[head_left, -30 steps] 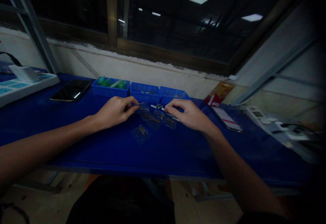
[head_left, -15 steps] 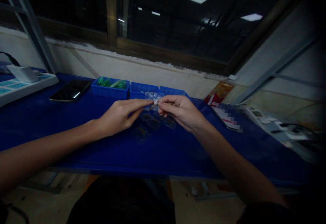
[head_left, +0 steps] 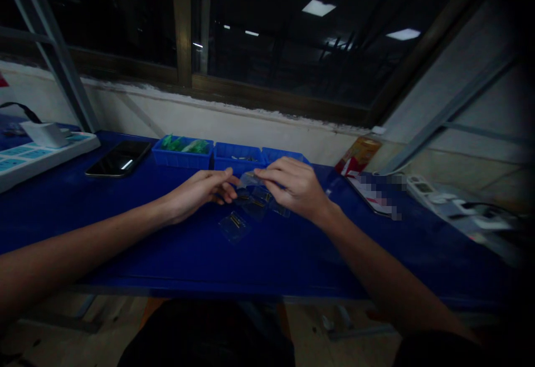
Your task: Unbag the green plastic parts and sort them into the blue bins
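My right hand [head_left: 290, 186] pinches the edge of a small clear plastic bag [head_left: 248, 180] between thumb and fingers. Just to its left, my left hand [head_left: 200, 191] is empty, its thumb raised apart from loosely curled fingers. Under and around the hands, several more clear bags lie on the blue table [head_left: 175, 255]. One flat bag [head_left: 234, 226], nearest to me, has thin brass-coloured pins inside. What the held bag contains is too blurred to make out.
Behind the hands stand a blue bin [head_left: 183, 158] with green plastic bits, a middle bin [head_left: 238, 162] with small pieces and a third bin [head_left: 286, 154]. A dark phone [head_left: 119, 158] and power strip [head_left: 45, 152] lie left; another phone [head_left: 371, 195] and snack packet [head_left: 359, 154] right.
My left hand has let go of the bag and drawn back to the left, its fingers opening. My right hand still has the bag, now turned lower over the others.
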Demonstrator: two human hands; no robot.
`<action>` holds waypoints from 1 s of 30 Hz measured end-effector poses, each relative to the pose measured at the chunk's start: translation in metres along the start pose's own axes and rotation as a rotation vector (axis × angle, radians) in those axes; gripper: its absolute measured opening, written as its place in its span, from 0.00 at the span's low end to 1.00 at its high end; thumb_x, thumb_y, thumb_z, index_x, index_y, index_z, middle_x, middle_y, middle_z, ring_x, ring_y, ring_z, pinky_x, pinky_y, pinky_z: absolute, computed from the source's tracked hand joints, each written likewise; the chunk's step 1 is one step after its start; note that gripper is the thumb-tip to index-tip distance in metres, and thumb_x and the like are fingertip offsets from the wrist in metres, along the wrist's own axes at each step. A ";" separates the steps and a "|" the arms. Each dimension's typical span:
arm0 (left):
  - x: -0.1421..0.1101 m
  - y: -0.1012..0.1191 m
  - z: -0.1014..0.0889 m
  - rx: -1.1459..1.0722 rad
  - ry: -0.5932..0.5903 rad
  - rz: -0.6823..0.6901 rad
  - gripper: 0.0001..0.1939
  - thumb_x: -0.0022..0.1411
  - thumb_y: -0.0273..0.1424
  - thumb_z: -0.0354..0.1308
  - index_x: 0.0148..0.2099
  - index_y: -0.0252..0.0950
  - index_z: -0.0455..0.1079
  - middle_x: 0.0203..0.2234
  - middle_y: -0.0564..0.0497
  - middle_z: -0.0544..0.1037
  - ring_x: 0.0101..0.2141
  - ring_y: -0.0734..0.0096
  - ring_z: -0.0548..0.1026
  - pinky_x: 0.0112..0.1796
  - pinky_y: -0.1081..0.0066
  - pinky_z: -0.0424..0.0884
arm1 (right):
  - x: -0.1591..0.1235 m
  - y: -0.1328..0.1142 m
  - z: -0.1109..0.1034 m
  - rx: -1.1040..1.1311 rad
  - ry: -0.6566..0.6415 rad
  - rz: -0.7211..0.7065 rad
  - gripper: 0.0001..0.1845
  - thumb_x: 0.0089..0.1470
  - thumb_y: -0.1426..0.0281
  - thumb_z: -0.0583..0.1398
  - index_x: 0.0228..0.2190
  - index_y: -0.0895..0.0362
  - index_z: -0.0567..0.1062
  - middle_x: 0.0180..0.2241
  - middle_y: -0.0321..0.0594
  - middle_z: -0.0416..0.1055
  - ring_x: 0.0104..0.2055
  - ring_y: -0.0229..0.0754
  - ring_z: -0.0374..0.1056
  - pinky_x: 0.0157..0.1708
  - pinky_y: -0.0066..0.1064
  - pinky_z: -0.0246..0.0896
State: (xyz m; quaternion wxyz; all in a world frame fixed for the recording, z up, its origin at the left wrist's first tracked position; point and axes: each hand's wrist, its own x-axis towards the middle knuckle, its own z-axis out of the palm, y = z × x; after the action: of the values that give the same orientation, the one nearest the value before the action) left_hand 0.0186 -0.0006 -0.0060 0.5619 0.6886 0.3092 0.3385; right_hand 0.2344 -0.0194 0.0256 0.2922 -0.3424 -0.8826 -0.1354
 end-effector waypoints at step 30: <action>-0.006 -0.005 -0.003 1.185 -0.017 0.699 0.17 0.61 0.34 0.49 0.52 0.37 0.63 0.42 0.46 0.69 0.41 0.66 0.65 0.44 0.64 0.63 | -0.008 0.031 0.006 0.330 0.268 0.620 0.11 0.48 0.67 0.56 0.33 0.58 0.74 0.27 0.39 0.71 0.28 0.37 0.65 0.31 0.32 0.60</action>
State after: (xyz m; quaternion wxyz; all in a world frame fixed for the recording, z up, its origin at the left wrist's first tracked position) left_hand 0.0130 -0.0028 -0.0112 -0.0491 0.9417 0.1975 0.2680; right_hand 0.2580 0.0017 0.0171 0.4834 -0.5208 -0.7010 0.0600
